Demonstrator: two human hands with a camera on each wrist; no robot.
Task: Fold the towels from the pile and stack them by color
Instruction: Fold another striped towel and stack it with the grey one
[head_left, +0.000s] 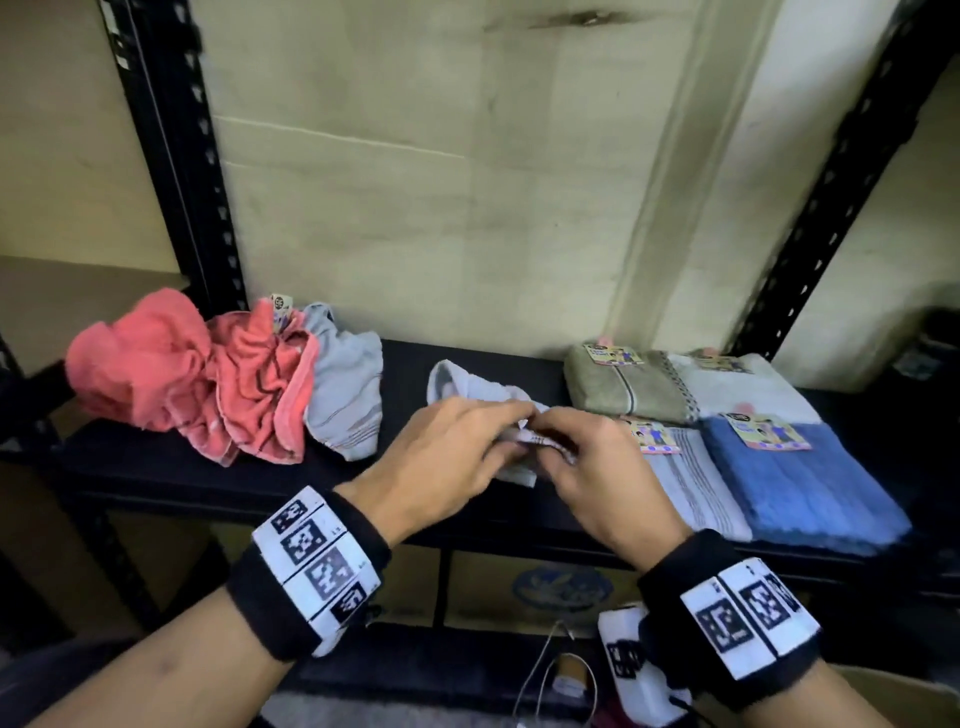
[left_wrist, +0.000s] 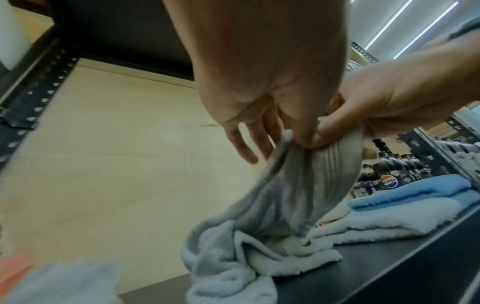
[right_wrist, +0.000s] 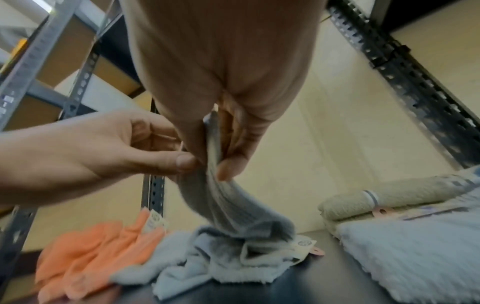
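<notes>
A crumpled pale grey terry towel (head_left: 470, 387) at the middle of the black shelf (head_left: 208, 478) is pinched by its striped edge in both grips: left hand (head_left: 447, 457), right hand (head_left: 602, 467).

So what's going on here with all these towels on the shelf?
A person is sorting towels on a black shelf. The left hand and right hand pinch the edge of a grey towel close together, lifting it while its rest lies bunched on the shelf. To the left sits an unfolded pile of pink and grey towels. To the right lie folded towels: olive, white, striped and blue.
</notes>
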